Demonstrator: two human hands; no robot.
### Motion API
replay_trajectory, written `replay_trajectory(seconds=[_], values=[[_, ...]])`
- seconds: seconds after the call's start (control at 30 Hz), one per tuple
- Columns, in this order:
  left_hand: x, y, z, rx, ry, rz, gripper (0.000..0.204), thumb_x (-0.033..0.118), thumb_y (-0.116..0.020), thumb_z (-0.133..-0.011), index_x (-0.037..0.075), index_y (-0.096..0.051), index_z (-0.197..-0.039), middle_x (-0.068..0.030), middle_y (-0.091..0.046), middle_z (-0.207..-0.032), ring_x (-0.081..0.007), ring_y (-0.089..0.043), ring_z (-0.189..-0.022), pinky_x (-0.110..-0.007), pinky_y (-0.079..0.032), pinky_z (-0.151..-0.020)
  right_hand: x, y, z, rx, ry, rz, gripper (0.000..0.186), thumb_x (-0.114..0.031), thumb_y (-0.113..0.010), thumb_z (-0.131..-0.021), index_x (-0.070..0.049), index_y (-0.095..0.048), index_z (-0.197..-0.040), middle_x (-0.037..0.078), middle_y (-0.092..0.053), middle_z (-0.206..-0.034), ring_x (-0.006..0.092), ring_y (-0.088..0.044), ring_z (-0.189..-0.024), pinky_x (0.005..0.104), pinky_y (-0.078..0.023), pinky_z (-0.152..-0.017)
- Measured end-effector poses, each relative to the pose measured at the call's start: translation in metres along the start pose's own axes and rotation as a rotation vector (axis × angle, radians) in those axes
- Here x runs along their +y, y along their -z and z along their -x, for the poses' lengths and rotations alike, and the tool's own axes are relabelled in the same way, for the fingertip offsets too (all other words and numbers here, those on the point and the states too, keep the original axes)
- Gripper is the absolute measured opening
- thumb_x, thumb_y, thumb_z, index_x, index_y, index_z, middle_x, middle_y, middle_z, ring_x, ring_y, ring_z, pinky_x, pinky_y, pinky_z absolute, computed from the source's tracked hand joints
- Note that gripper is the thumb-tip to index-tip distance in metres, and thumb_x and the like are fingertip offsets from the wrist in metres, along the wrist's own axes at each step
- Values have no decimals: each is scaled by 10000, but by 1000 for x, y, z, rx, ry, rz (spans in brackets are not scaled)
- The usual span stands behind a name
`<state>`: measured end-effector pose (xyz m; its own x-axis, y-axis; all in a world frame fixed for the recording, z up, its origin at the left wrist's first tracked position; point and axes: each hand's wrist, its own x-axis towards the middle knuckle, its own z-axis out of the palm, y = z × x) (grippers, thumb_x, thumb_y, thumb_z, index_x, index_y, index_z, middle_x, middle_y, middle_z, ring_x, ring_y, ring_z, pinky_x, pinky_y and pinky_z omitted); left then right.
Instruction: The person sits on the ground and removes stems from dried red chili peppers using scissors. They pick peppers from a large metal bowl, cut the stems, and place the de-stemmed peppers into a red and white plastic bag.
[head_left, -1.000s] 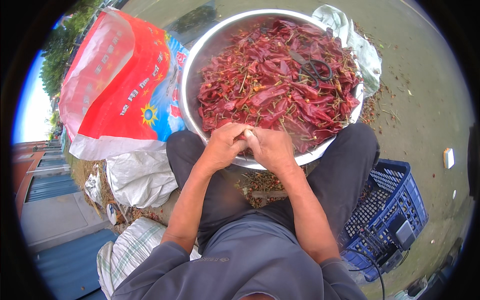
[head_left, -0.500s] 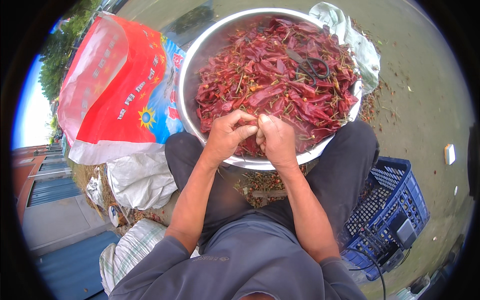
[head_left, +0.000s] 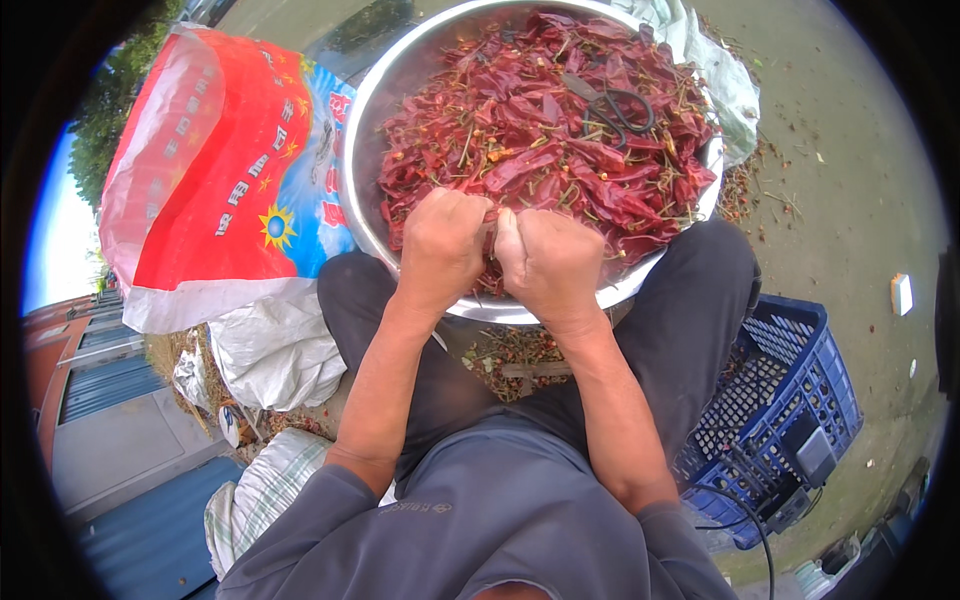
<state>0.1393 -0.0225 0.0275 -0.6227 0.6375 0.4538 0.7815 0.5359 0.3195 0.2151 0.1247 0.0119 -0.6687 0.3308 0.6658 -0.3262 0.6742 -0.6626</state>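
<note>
A wide steel basin [head_left: 355,190] full of dried red chilies [head_left: 530,120] sits at my knees, with black-handled scissors [head_left: 620,112] lying on the heap at the upper right. My left hand [head_left: 445,245] and my right hand [head_left: 550,255] meet just inside the basin's near edge, both closed, knuckles up and thumbs close together. What they pinch is mostly hidden by the fingers, and I cannot make it out.
A big red, white and blue plastic sack [head_left: 210,180] lies left of the basin, white sacks [head_left: 270,355] below it. A pale sack [head_left: 730,100] is behind the basin. A blue plastic crate [head_left: 790,400] with cabled devices stands right of my leg on concrete [head_left: 830,180].
My hands have risen in the picture and curled further over, knuckles now more upward, after being more open-sided half a second ago. The basin and surroundings sit slightly higher in the view.
</note>
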Motion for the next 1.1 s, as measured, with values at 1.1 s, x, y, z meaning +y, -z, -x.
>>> replay_trajectory(seconds=[1.1], values=[[-13, -22, 10, -138, 870, 1225, 407, 119, -769, -899, -41, -619, -1242, -34, -673, -1003, -91, -610, -859, -238, -494, -796, 10, -22, 27, 88, -1235, -1347, 142, -150, -596, -1020, -45, -546, -1100, 62, -674, -845, 56, -500, -508, 201, -344, -416]])
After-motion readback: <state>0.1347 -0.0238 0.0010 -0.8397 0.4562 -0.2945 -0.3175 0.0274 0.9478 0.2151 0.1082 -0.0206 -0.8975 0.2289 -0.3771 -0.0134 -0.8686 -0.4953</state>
